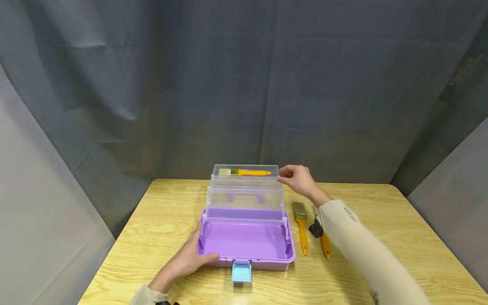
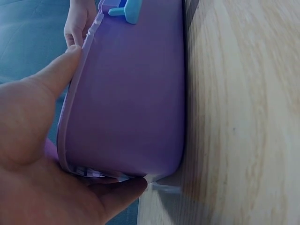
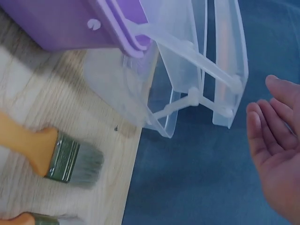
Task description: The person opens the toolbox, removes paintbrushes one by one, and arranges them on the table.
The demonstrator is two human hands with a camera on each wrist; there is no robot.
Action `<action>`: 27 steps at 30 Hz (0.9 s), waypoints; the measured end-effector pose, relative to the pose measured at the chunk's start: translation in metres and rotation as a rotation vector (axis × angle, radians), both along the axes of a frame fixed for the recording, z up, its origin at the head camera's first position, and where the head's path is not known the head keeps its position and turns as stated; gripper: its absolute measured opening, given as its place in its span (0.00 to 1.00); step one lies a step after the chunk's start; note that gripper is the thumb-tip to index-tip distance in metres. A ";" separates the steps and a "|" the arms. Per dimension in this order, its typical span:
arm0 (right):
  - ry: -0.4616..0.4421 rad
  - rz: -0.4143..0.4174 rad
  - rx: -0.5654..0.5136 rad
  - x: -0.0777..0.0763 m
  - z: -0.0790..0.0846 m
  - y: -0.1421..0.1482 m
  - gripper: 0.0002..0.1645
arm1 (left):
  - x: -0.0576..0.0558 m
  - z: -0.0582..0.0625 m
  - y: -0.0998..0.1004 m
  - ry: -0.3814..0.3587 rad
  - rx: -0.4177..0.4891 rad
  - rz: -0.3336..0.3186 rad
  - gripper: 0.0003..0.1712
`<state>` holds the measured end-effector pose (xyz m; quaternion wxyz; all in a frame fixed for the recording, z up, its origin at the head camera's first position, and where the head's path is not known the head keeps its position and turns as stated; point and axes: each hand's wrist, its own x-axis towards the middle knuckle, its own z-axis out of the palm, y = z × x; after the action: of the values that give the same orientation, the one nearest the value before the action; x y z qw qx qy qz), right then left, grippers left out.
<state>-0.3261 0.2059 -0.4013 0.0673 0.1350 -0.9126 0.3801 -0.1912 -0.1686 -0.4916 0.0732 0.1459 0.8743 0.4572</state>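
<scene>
A purple toolbox [image 1: 248,243] stands unfolded on the table, its clear trays [image 1: 245,198] raised in tiers at the back. At its front left corner my left hand [image 1: 187,258] grips the box, thumb on the front rim and fingers along the side [image 2: 70,140]. One yellow-handled paintbrush [image 1: 251,173] lies in the top tray, bristles to the left. Just off the right end of that tray is my right hand [image 1: 299,180], fingers loosely bent and holding nothing. A gap shows between the fingertips [image 3: 254,119] and the tray in the right wrist view.
Right of the box, a wide paintbrush [image 1: 301,228] lies on the table [image 1: 152,228]. Beside it another yellow-handled brush [image 1: 325,245] is partly hidden by my right sleeve. A blue latch [image 1: 242,272] hangs at the box front. Dark curtain [image 1: 213,84] rises behind the table.
</scene>
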 end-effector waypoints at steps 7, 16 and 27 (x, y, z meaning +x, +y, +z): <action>0.001 0.036 0.032 -0.016 -0.001 -0.017 0.24 | -0.002 -0.001 0.000 -0.009 -0.001 0.004 0.69; 0.021 0.072 0.175 -0.030 -0.007 -0.032 0.28 | -0.003 -0.002 -0.001 0.010 0.031 -0.021 0.69; 0.038 0.093 0.315 -0.037 -0.008 -0.040 0.29 | 0.003 0.000 0.000 -0.007 -0.013 -0.001 0.70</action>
<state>-0.3633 0.1656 -0.4098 0.0448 0.1931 -0.9522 0.2326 -0.1877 -0.1682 -0.4917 0.0771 0.1442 0.8769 0.4520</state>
